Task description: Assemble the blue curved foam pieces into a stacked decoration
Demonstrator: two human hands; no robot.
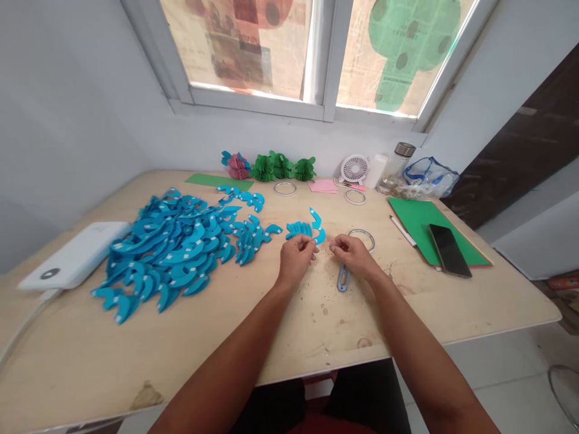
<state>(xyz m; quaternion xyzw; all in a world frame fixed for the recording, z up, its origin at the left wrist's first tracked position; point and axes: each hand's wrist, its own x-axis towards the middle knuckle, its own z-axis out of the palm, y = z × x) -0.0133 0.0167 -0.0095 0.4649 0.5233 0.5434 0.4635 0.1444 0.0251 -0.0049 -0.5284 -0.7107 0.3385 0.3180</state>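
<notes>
My left hand (pixel 296 259) is closed in a pinch at the middle of the table. Just beyond its fingertips is a curved blue paper piece (pixel 320 235) with white patches; whether the fingers touch it I cannot tell. A pleated bundle of blue paper (pixel 298 229) lies right behind that hand. My right hand (pixel 355 256) faces it across a small gap, thumb and fingers also pinched together. Anything in either pinch is too small to make out. Beneath the right hand lies a blue-grey tool handle with a slot (pixel 344 279), and a tape ring (pixel 365 238) sits just behind.
A large heap of blue paper pieces (pixel 176 247) covers the left, beside a white power bank (pixel 75 254). Folded green paper shapes (pixel 280 166), a small fan (pixel 354 169) and a glass bottle (pixel 398 166) line the wall. A phone (pixel 449 250) rests on green sheets (pixel 416 217) at right.
</notes>
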